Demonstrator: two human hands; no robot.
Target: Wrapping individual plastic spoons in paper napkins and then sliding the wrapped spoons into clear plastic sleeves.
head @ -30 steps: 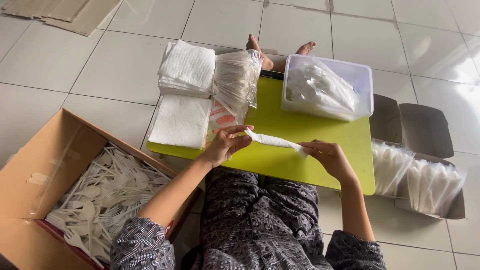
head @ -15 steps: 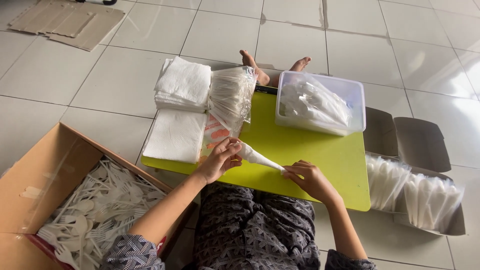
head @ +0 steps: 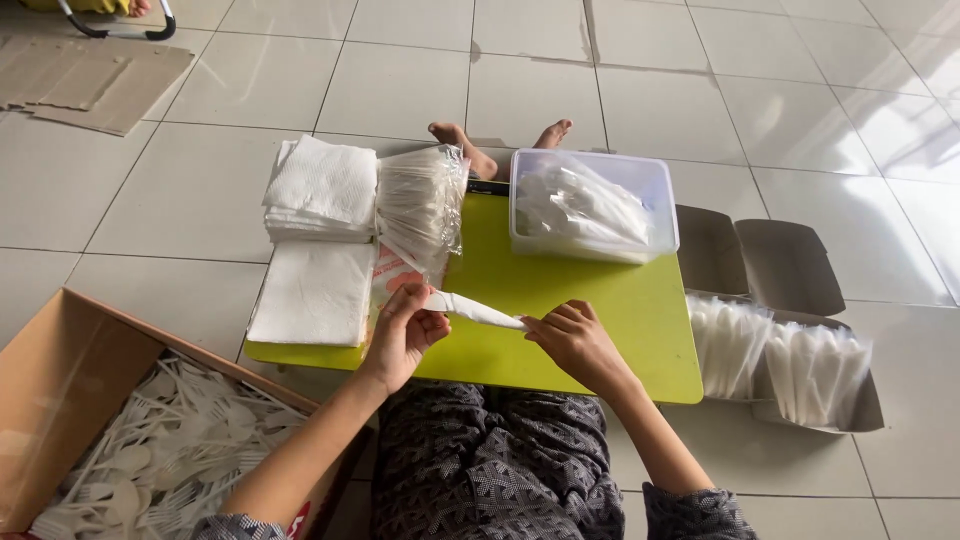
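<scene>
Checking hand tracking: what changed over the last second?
Both hands drew closer along the slim white packet: right hand slid inward toward the left hand, which keeps its grip at the packet's left end. Napkin stacks, clear tub and cutlery box unchanged.

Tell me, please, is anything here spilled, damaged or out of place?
Nothing stands out. The left hand and right hand hold a white packet over the green table. Napkins are stacked neatly; cutlery lies loose, but inside its box.
</scene>
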